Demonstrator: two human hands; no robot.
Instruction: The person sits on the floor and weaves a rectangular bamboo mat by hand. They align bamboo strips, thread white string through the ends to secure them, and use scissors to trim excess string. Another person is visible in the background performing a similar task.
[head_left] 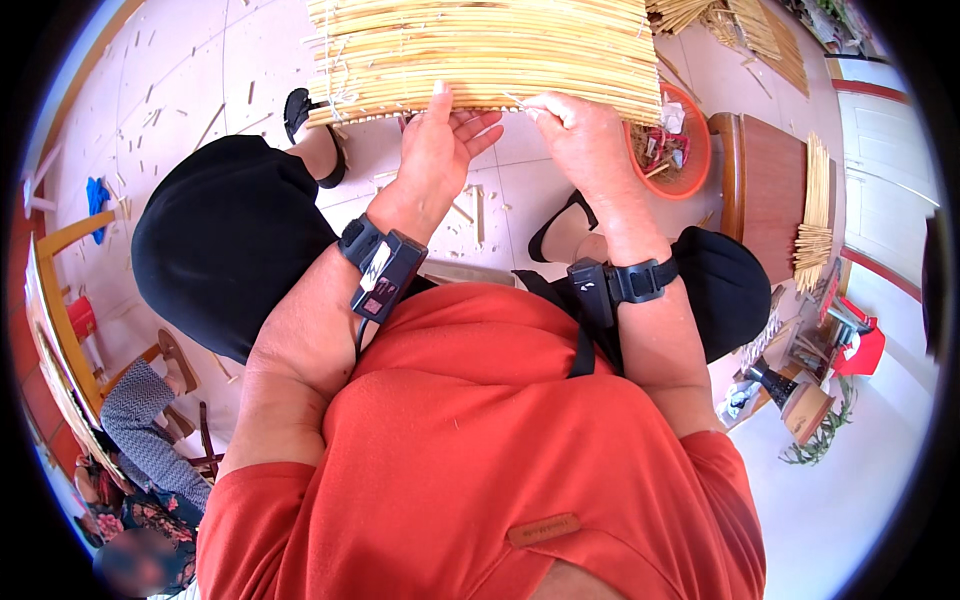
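A mat of straw-coloured reed sticks (480,58), bound in rows with thin white string, spans the top of the view. At its near edge, my left hand (436,145) is turned palm up with fingers apart; the thumb lies against the edge and I see nothing in the palm. Beside it, my right hand (582,135) is closed in a pinch at the same edge. A thin pale string (514,100) shows at its fingertips. Loose string ends (345,97) hang in a tangle at the mat's left side.
An orange basin (700,165) with scraps stands right of the mat, near a brown wooden piece of furniture (770,190) with a stick bundle (815,210). Stick offcuts (478,215) litter the tiled floor. Another person's patterned trouser leg (150,420) shows at lower left, near a wooden frame (62,310).
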